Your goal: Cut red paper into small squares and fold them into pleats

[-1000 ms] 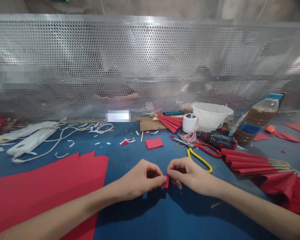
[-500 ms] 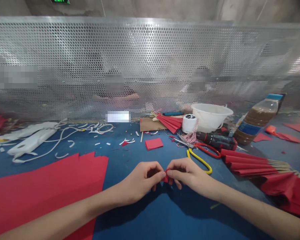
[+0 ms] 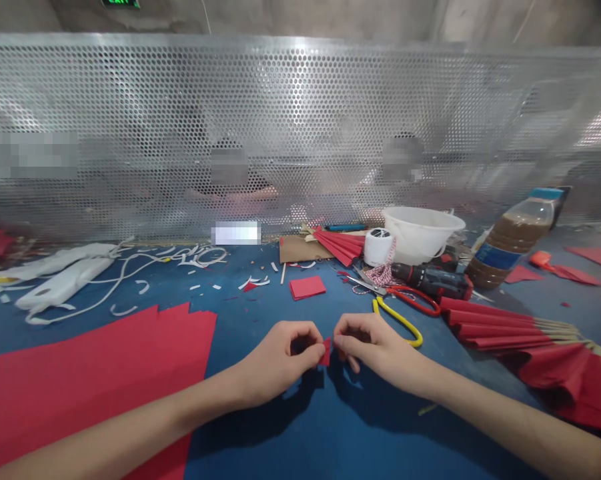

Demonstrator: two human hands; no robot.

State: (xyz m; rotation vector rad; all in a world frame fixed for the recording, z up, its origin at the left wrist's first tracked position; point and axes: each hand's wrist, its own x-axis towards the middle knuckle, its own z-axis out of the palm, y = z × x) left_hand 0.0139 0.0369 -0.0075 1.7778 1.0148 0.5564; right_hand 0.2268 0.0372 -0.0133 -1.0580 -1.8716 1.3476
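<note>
A small folded piece of red paper is pinched between the fingertips of both hands, just above the blue table. My left hand grips its left side with curled fingers. My right hand grips its right side the same way. Most of the paper is hidden by the fingers.
Large red sheets lie at the left. A red paper square, scissors, a string spool, a white bowl, a drill and a brown bottle sit behind my hands. Folded red fans lie right. A perforated metal screen stands behind.
Both hands have shifted slightly away from me with the red piece, still pinching it; less of the paper shows between the fingertips.
</note>
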